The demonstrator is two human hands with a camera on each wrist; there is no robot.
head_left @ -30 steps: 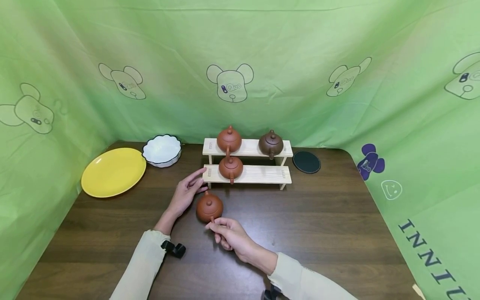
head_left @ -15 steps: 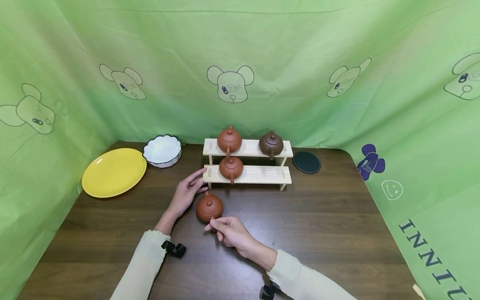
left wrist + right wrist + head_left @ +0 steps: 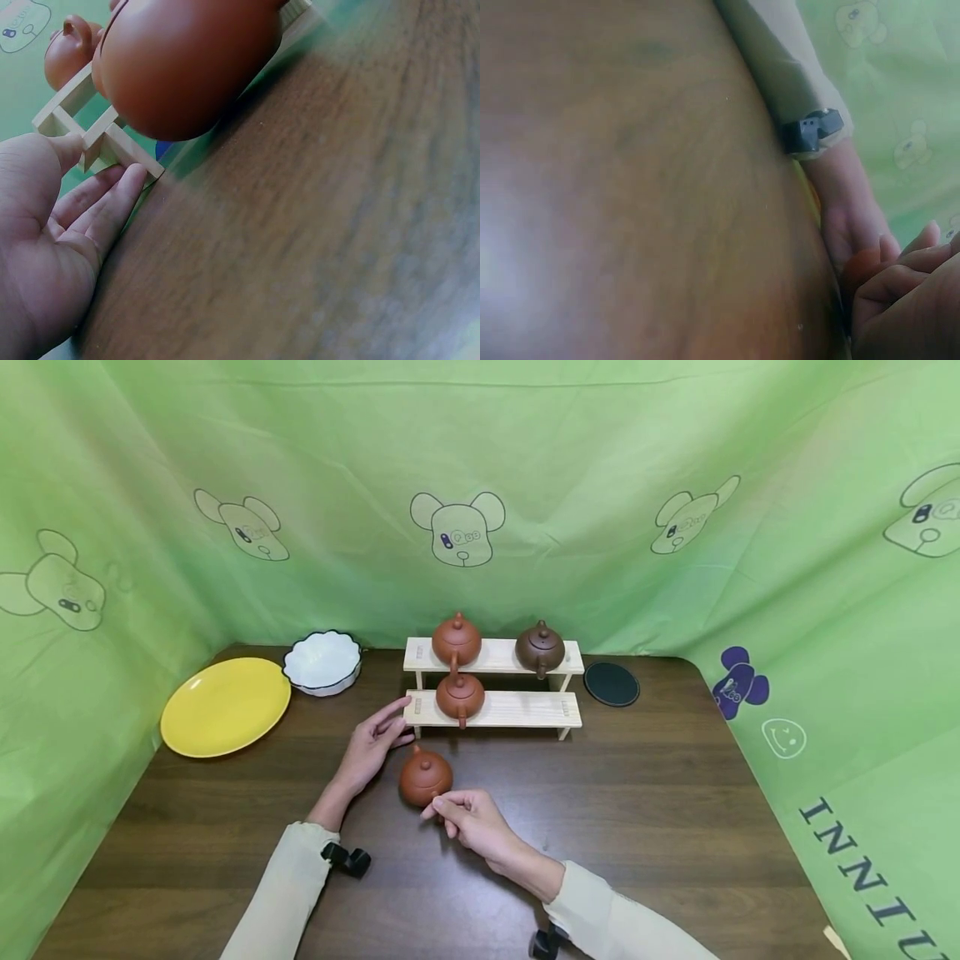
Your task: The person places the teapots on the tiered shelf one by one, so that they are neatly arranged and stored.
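A reddish-brown clay teapot (image 3: 424, 778) has its spout toward the stand and its handle toward me. My right hand (image 3: 480, 828) pinches that handle between thumb and bent fingers. Seen from the left wrist, the round teapot body (image 3: 191, 67) hangs close over the table, a strip of green showing beneath it. My left hand (image 3: 369, 750) rests against the left end of a two-tier wooden stand (image 3: 517, 708). Its extended fingers (image 3: 112, 199) touch the lower tier's leg. In the right wrist view, curled fingers partly hide the teapot (image 3: 861, 268).
Another reddish teapot (image 3: 460, 694) sits on the stand's lower tier. On the upper tier are one more reddish teapot (image 3: 456, 642) and a dark brown one (image 3: 540, 647). A yellow plate (image 3: 225, 708) and white scalloped dish (image 3: 322, 662) lie left; a black coaster (image 3: 612, 684) right.
My right hand has moved slightly to the right together with the teapot it pinches. The left hand stays at the stand's end, and the other teapots stay put.
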